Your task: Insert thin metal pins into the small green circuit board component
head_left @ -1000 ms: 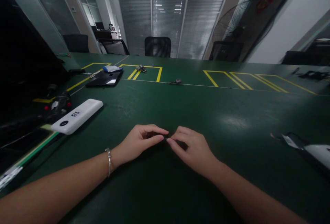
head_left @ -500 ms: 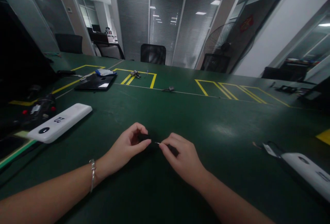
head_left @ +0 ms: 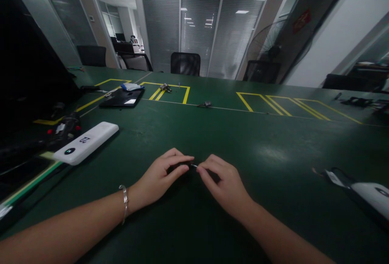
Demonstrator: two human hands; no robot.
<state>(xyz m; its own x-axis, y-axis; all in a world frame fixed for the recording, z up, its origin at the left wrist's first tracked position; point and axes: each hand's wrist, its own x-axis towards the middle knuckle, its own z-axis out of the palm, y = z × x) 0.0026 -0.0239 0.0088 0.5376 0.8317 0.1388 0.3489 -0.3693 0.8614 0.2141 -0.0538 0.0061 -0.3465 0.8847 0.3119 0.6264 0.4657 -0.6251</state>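
My left hand (head_left: 161, 177), with a silver bracelet at the wrist, is closed around a small black piece (head_left: 182, 164) just above the green table (head_left: 194, 134). Its fingers reach forward and hide most of that piece. Facing it, my right hand (head_left: 226, 181) pinches a thin, shiny metal piece (head_left: 193, 165) between thumb and forefinger. The metal tip points left and meets the black piece or lies right beside it; I cannot tell whether it is inside. What kind of things these are is too small and dark to make out.
A white power bank (head_left: 94, 139) marked 22 lies at left, and another white device (head_left: 372, 195) with a cable at right. Farther back are a flat black device (head_left: 121, 98), small metal parts (head_left: 165, 88) and a dark small part (head_left: 207, 104) among yellow tape markings.
The view has swung a little left. My left fingers have stretched forward over the black piece, and the gap between it and the thin metal piece has narrowed.
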